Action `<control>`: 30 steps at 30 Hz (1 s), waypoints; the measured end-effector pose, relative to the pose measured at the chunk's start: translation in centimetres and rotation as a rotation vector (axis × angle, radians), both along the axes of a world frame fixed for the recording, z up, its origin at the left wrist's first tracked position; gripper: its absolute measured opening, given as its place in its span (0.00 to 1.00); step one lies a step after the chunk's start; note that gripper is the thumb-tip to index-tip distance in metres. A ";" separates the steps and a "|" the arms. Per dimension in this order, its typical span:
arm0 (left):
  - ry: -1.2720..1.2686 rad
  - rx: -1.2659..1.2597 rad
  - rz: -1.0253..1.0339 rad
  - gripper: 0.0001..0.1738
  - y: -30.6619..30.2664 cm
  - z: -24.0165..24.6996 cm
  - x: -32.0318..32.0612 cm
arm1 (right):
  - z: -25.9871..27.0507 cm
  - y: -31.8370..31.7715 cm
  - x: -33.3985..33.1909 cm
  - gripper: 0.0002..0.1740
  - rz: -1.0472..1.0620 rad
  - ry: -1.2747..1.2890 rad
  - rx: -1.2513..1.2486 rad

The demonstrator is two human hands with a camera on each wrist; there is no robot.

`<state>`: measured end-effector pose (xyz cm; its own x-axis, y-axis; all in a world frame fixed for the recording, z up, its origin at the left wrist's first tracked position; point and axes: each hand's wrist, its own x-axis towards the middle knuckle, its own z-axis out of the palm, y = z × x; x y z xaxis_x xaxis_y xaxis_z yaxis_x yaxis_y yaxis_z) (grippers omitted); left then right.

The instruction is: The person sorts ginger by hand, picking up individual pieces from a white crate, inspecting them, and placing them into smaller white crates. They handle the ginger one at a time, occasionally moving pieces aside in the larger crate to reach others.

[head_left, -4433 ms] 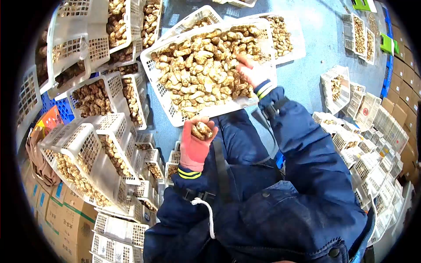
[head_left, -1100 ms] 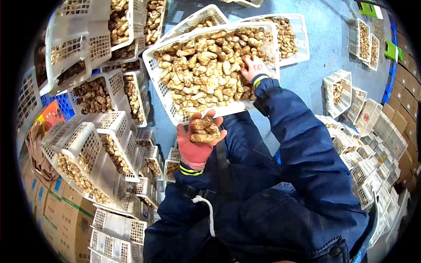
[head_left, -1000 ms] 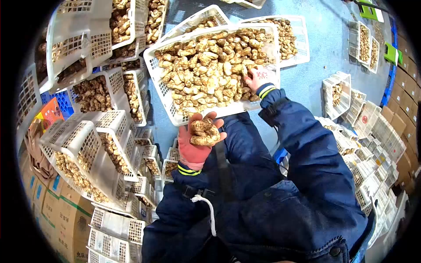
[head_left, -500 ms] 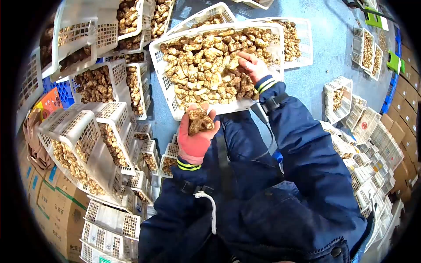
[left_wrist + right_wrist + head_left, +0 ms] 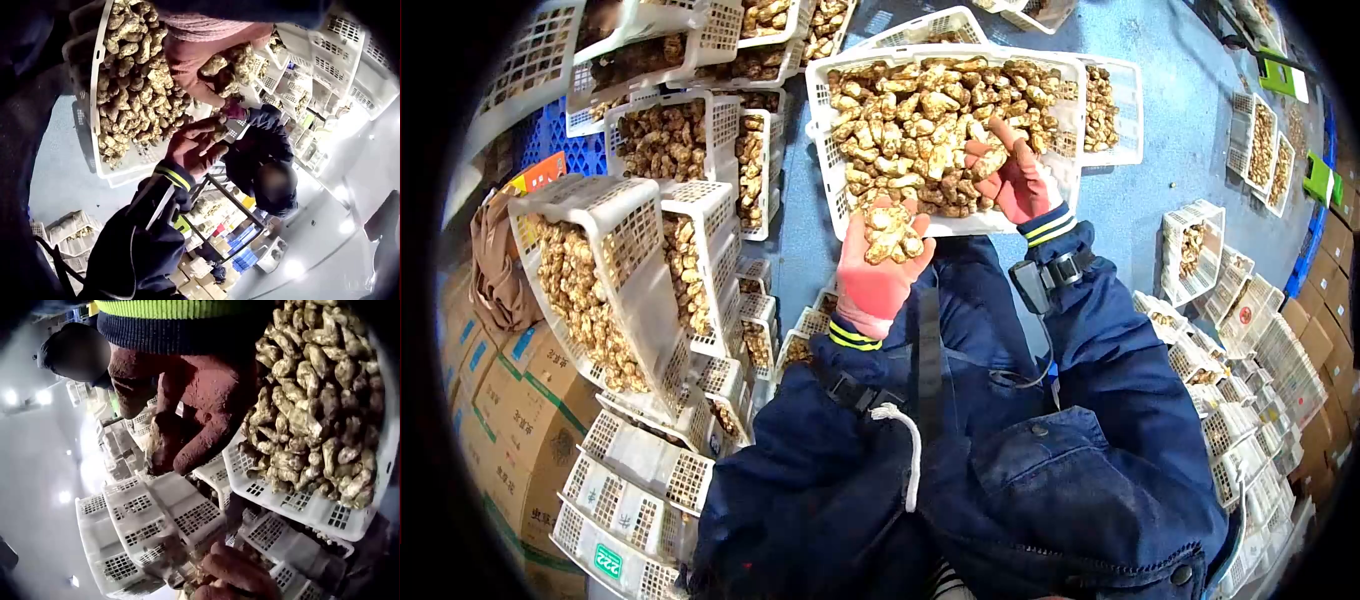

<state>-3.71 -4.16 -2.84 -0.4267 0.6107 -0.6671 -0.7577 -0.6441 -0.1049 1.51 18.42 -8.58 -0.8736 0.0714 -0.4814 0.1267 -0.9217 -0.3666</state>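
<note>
Gloved in pink, my left hand [image 5: 870,285] lies palm up at the near edge of a large white crate [image 5: 827,160]. It holds several knobbly brown-and-cream mushrooms [image 5: 892,235], its fingers curving around them in the left wrist view. My right hand [image 5: 1025,180], in a similar glove, is over the crate's near right corner and pinches one mushroom [image 5: 164,437] between thumb and fingers. More mushrooms [image 5: 935,115] heap the crate, which sits before my knees. In the left wrist view, the right hand [image 5: 194,147] is close beside the left.
Filled white crates [image 5: 655,265] are stacked at my left above cardboard boxes [image 5: 520,420]. Another filled crate [image 5: 1130,110] shows behind the large one. More baskets [image 5: 1195,250] line the right side. Another person [image 5: 259,147] is nearby in the left wrist view.
My right hand has come up from the heap and turned inward, now pinching a mushroom. My left hand cradles more mushrooms than 4.4 seconds ago. The head view has shifted, moving the crate rightward.
</note>
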 end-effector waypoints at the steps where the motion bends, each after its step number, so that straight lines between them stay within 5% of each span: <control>1: 0.031 -0.031 -0.030 0.24 -0.3 0.1 0.0 | 1.6 -1.1 -0.7 0.31 -0.007 -0.014 -0.061; 2: 0.062 -0.063 -0.060 0.24 -0.6 0.3 0.0 | 2.6 -1.4 -1.4 0.35 0.082 -0.182 -0.017; 5: 0.031 -0.085 -0.059 0.20 -1.4 1.2 -0.5 | 3.2 -3.5 -0.6 0.39 0.093 0.068 -0.002; 9: 0.014 -0.174 -0.101 0.20 -2.6 1.3 -0.6 | 3.9 -5.3 -0.3 0.35 0.141 -0.103 0.278; 13: 0.056 -0.182 -0.174 0.20 -2.8 1.0 -0.6 | 8.3 -8.2 -1.9 0.26 0.340 -0.224 0.924; 15: 0.083 -0.116 -0.194 0.21 -1.6 3.5 -0.4 | 7.2 -9.8 -1.6 0.29 0.369 0.016 1.385; 16: -0.127 0.004 -0.200 0.23 -2.1 2.1 -0.5 | 7.0 -10.6 -1.7 0.29 0.451 0.064 1.431; 17: 0.120 -0.175 -0.170 0.23 -3.0 0.3 1.0 | 6.9 -11.4 -1.7 0.30 0.536 0.113 1.471; 18: 0.573 -0.385 -0.373 0.24 -3.1 0.8 1.3 | 6.8 -12.2 -1.6 0.30 0.505 0.159 1.508; 19: 1.034 -0.589 -0.564 0.25 -3.0 1.2 1.3 | 6.4 -12.6 -1.3 0.30 0.489 0.137 1.376; 20: 0.407 -0.303 -0.359 0.27 -2.4 0.8 0.5 | 5.9 -12.3 -1.2 0.30 0.492 0.166 1.367; 21: 0.990 -0.680 -0.637 0.30 -2.4 0.9 1.2 | 6.0 -11.8 -1.4 0.30 0.496 0.195 1.357; 23: 0.635 -0.498 -0.500 0.29 -1.8 -0.1 1.1 | 6.8 -11.5 -0.8 0.27 0.452 0.128 1.311; 24: 0.160 -0.130 -0.246 0.29 -1.2 1.1 0.2 | 6.6 -11.3 -0.7 0.27 0.410 0.133 1.281; 27: 0.177 -0.369 -0.213 0.30 2.5 3.1 0.6 | 6.4 -10.4 -0.1 0.22 0.327 -0.028 1.175; 28: 0.466 -0.471 -0.289 0.30 3.3 3.1 1.0 | 6.3 -9.9 0.1 0.21 0.347 -0.111 0.872; 29: 0.099 -0.447 -0.261 0.29 4.4 2.9 0.8 | 6.1 -9.0 0.2 0.19 0.363 -0.187 0.567; 30: 0.146 -0.466 -0.302 0.29 5.3 2.7 0.9 | 5.8 -7.8 0.4 0.17 0.337 -0.150 0.522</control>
<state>-2.77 1.09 -0.15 -0.3868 0.3756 -0.8422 -0.9006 -0.3503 0.2574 1.91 10.58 -2.80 -0.8147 0.0621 -0.5766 0.4637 -0.5273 -0.7120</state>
